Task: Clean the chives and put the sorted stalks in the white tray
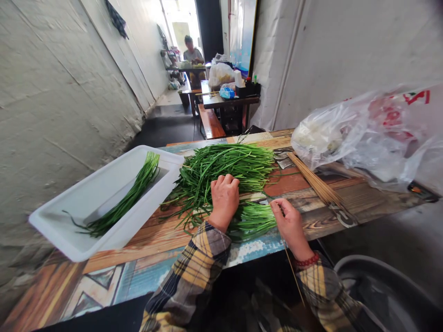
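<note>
A large heap of garlic chives lies across the wooden-patterned table, green leaves to the left and paler stems to the right. In front of it is a smaller bunch of chives. My left hand is closed, its fingers curled into the chives between heap and bunch; the fingertips are partly hidden. At the stem ends of the small bunch, my right hand pinches with thumb and fingers. A thin bamboo skewer runs down from this hand past the table edge. Inside a white tray at left rests another chive bunch.
Bamboo skewers lie in a bundle right of the heap. Beyond them sits a clear plastic bag with white contents. A grey tub stands low at right. Farther back, a person sits behind another table.
</note>
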The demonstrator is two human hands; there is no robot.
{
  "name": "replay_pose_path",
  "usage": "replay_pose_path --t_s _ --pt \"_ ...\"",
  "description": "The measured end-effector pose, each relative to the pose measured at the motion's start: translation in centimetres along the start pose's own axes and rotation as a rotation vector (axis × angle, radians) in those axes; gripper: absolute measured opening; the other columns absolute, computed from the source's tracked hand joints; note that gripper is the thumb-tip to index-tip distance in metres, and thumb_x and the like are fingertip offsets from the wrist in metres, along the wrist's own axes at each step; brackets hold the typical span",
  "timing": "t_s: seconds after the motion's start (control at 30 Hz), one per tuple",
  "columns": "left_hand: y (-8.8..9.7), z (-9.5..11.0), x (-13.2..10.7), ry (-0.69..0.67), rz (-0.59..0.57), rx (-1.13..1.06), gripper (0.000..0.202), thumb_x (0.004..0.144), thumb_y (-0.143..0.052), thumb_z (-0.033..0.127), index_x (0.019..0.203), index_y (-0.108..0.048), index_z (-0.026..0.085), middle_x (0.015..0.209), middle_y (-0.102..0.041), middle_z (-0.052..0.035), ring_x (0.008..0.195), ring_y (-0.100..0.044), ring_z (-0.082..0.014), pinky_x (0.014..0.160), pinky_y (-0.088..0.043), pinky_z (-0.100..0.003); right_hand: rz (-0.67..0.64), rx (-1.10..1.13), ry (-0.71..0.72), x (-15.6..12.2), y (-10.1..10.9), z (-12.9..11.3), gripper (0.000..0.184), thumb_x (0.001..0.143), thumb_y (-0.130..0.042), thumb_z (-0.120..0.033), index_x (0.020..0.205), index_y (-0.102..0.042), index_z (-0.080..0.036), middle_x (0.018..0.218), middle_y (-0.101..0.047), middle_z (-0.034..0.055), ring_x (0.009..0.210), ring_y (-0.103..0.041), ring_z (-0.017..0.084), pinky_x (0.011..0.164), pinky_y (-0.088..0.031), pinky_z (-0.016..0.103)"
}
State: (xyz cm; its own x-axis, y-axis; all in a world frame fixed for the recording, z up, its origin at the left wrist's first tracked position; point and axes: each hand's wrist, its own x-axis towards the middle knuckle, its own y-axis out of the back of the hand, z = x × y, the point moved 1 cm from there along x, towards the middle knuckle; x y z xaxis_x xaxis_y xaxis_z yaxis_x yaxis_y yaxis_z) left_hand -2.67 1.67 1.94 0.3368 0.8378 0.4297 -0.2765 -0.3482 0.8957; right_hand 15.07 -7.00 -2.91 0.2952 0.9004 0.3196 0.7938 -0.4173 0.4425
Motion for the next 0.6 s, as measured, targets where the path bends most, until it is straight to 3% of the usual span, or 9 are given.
replay_pose_path --t_s 0.33,0.6 --pt "-0.33 0.28 0.07 -0.031 0.006 0.009 0.018 0.086 -0.053 0.026 0.097 -0.068 0.028 0.097 -0.057 -0.0075 0.095 -0.044 -0.0255 0.074 -0.032 -0.039 -0.009 0.005 -0.015 -0.02 0.05 -0.35 0.031 0.090 -0.046 -0.046 0.084 -0.060 -0.019 0.076 -0.065 0.0024 0.072 -0.060 0.018 0.069 -0.042 0.028" --pt "-0.40 0.44 0.18 -0.097 0.030 -0.013 0.011 0.083 -0.057 0.023 0.077 -0.066 0.021 0.102 -0.058 -0.0072 0.099 -0.045 -0.0258 0.078 -0.034 -0.041 -0.018 0.015 -0.016 -0.01 -0.07 -0.01 0.031 0.090 -0.045 -0.045 0.084 -0.060 -0.019 0.077 -0.064 0.0025 0.075 -0.060 0.019 0.070 -0.042 0.028"
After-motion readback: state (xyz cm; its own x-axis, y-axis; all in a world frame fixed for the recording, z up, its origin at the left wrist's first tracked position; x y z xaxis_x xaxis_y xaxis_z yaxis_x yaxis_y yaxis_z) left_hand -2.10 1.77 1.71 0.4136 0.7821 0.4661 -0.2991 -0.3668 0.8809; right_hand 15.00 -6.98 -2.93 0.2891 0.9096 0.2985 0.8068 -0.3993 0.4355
